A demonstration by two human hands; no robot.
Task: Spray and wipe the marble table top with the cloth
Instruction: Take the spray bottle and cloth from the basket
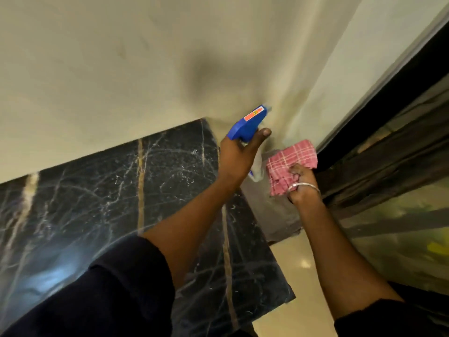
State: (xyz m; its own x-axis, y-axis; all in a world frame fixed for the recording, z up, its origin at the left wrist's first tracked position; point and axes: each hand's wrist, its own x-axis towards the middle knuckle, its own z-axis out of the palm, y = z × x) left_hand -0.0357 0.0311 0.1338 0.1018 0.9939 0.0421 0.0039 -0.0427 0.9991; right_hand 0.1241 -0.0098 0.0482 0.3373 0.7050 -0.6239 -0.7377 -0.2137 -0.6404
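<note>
The black marble table top (pixel 102 195) with white and gold veins fills the lower left of the head view. My left hand (pixel 239 158) grips a spray bottle (pixel 247 122) with a blue trigger head, its nozzle pointing up and right toward the wall; the clear bottle body hangs below my palm. My right hand (pixel 302 184), with a metal bangle on the wrist, clutches a bunched pink checked cloth (pixel 291 161). Both hands are past the table's right end, the cloth beside the bottle and off the marble.
A cream wall (pixel 145 57) runs behind the table. A grey side panel (pixel 272 210) drops below the table's right end. To the right stand a dark-framed reflective surface (pixel 401 166) and a glossy beige floor (pixel 301 276).
</note>
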